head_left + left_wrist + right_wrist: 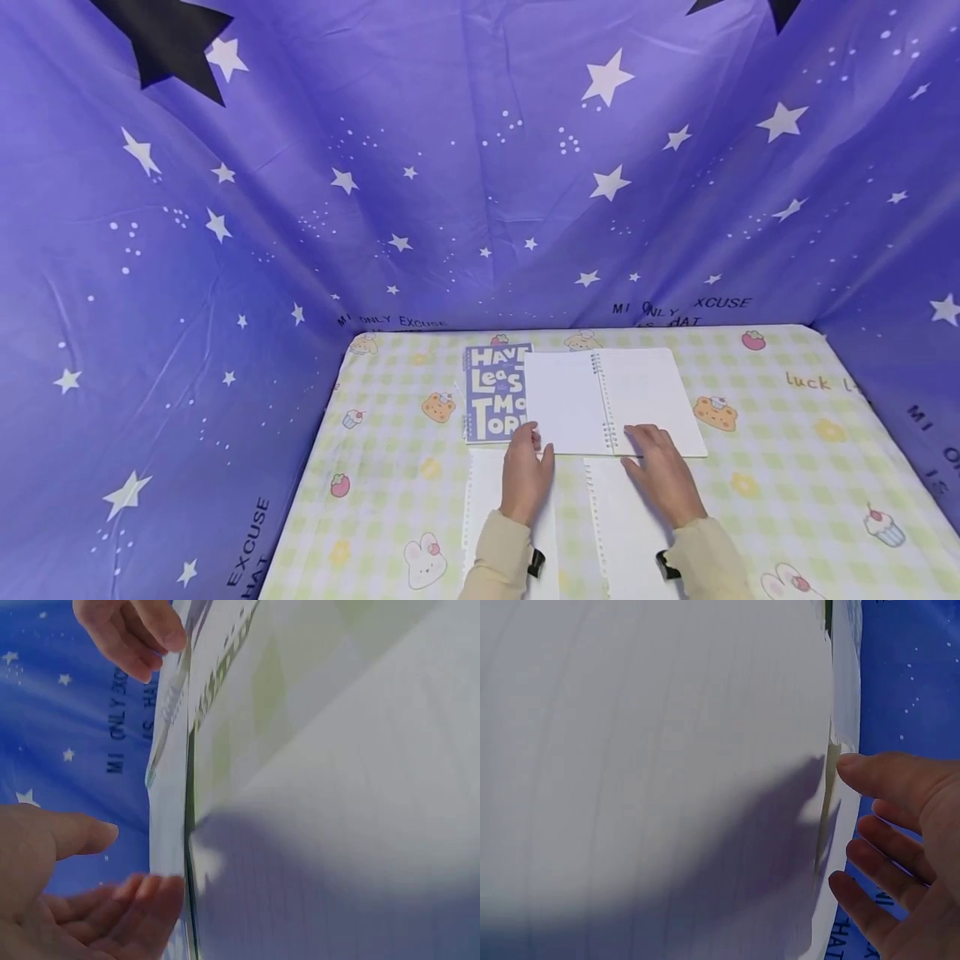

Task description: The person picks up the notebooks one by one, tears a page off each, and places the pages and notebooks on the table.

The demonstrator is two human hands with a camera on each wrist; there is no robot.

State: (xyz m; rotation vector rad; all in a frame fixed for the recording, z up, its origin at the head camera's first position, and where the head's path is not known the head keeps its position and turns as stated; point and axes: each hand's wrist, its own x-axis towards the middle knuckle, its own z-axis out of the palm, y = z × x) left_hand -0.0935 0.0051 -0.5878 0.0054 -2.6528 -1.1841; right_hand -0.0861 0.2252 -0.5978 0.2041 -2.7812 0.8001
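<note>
A spiral notebook [645,392] lies open flat with two blank white pages, its wire coil running down the middle. My left hand [525,479] is at the front edge of its left page, thumb apart and fingers loosely bent. At the front of the right page is my right hand [666,475], its fingers spread in the right wrist view. Neither hand pinches anything; whether fingertips touch the paper is hard to tell. Under the left page sits a purple notebook [489,396] with large white lettering, partly covered. Below my forearms are two lined sheets with punched edges, the left sheet [487,487] and the right sheet [618,517].
A green-and-white checked tablecloth [390,508] with cartoon prints covers the table. Purple star-printed cloth [465,183] hangs behind and at both sides, meeting the table's edges. Black bands [536,562] are on both wrists.
</note>
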